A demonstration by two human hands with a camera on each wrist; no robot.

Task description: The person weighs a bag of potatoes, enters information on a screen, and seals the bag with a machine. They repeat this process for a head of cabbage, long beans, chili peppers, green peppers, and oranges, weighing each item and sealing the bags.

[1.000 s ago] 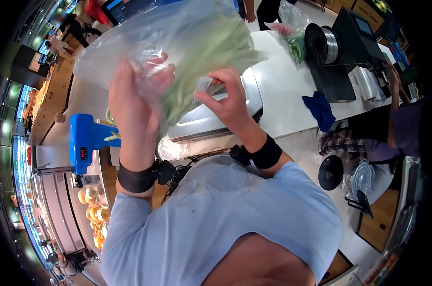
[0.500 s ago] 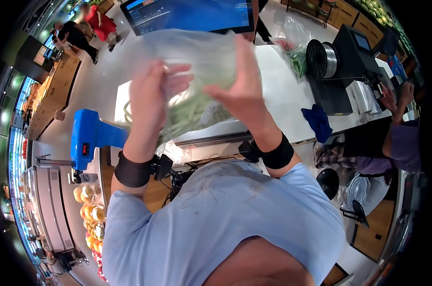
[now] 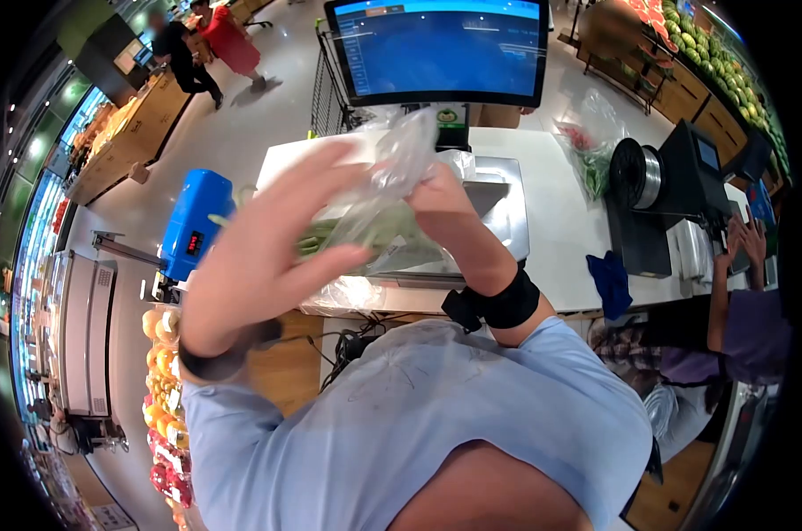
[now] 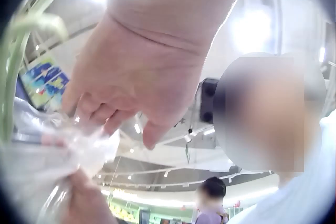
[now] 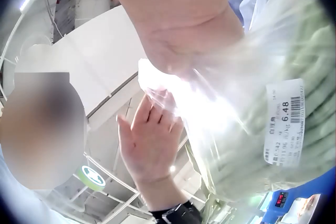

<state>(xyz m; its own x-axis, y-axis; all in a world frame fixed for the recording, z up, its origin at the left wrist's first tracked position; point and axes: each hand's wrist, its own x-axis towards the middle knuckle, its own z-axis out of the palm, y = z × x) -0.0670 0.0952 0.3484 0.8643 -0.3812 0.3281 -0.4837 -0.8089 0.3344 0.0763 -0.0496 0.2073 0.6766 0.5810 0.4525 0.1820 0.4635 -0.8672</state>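
Observation:
A clear plastic bag (image 3: 401, 164) of long green beans (image 3: 374, 228) is held over the counter, its top gathered into a twist. My right hand (image 3: 443, 205) grips that gathered neck. A white price label (image 5: 285, 121) is stuck on the bag's side in the right wrist view. My left hand (image 3: 273, 243), blurred in the head view, is spread beside the bag, thumb apart from the fingers. In the right wrist view its straight fingers (image 5: 157, 113) reach up to the edge of the bunched plastic.
A steel scale plate (image 3: 507, 212) lies on the white counter (image 3: 551, 257) below a screen (image 3: 445, 53). To the left stands a blue device (image 3: 197, 221) with red digits. On the right are another bag of produce (image 3: 593, 155), a blue cloth (image 3: 608, 281) and a wire spool (image 3: 649, 177).
My right hand has left the label and now holds the bag's neck. The left hand has come off the plastic and swung nearer. The bag is lower and its top is gathered.

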